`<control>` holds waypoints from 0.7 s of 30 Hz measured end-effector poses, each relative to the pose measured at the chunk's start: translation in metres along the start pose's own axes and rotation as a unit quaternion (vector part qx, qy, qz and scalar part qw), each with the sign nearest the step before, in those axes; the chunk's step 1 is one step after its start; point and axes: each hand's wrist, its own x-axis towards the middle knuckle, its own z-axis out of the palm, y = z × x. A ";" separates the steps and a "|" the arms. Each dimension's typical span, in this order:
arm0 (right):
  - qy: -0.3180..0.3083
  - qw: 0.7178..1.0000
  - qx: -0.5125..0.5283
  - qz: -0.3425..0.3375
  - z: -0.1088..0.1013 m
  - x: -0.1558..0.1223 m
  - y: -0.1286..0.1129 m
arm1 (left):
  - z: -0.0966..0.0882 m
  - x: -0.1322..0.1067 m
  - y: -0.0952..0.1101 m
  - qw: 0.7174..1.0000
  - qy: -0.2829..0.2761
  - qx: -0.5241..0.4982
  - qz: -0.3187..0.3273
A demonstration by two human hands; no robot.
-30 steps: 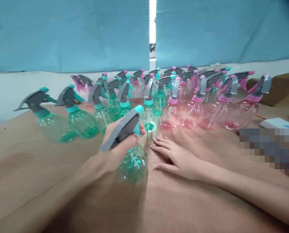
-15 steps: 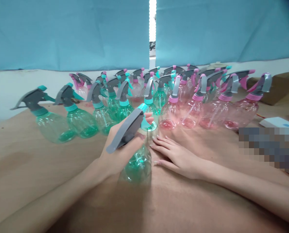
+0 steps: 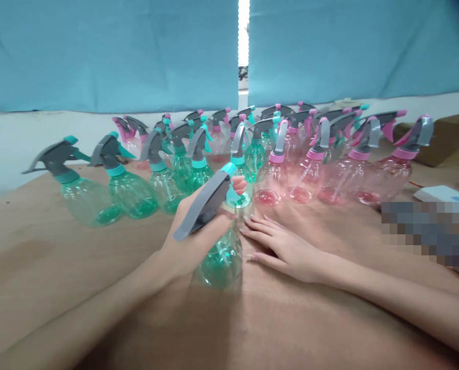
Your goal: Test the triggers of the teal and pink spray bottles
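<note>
My left hand (image 3: 193,236) is wrapped round the neck of a clear green spray bottle (image 3: 219,259) with a grey and teal trigger head (image 3: 206,203), one finger on the trigger. The bottle stands upright on the brown table (image 3: 59,257) in front of me. My right hand (image 3: 281,244) lies flat and open on the table just right of the bottle, fingers stretched out toward it, holding nothing.
Several green spray bottles (image 3: 132,192) stand in rows behind on the left and several pink ones (image 3: 368,177) on the right. A white box (image 3: 441,194) and brown cardboard (image 3: 441,141) sit at the right edge. A blue curtain (image 3: 109,51) hangs behind.
My left hand has shifted the green bottle slightly right and away, closer to the rows. My right hand has stayed flat in place.
</note>
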 end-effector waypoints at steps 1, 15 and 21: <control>0.003 1.000 0.002 -0.001 0.000 0.000 0.000 | 0.000 0.000 0.000 1.000 0.001 -0.009 -0.007; 0.039 0.999 -0.023 0.025 0.002 -0.003 -0.004 | 0.000 0.004 0.000 0.999 -0.016 -0.034 -0.013; 0.044 0.996 -0.043 0.065 0.002 -0.004 -0.008 | -0.001 0.004 0.001 1.000 0.000 0.006 0.002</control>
